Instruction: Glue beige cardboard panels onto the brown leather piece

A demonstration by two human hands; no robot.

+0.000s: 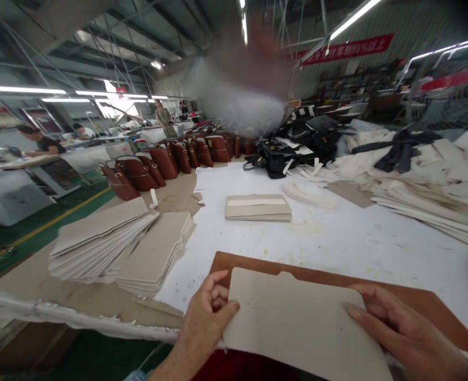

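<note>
A beige fabric-like panel (297,317) with a small tab on its far edge is held between both hands near the table's front edge. My left hand (208,312) pinches its left edge, thumb on top. My right hand (400,328) grips the right edge, thumb on the upper face and fingers behind. Beneath the panel lies a larger brown sheet (257,263), partly covered by it. Farther back on the white table surface (329,248) sits a small stack of beige pieces (258,211) with a pale strip on top.
To the left are two stacks of beige panels (99,233) (154,254). A row of brown bags (166,159) stands behind them. Black bags (297,140) pile at the back, and pale fabric pieces (436,174) heap at the right. People sit at benches on the far left.
</note>
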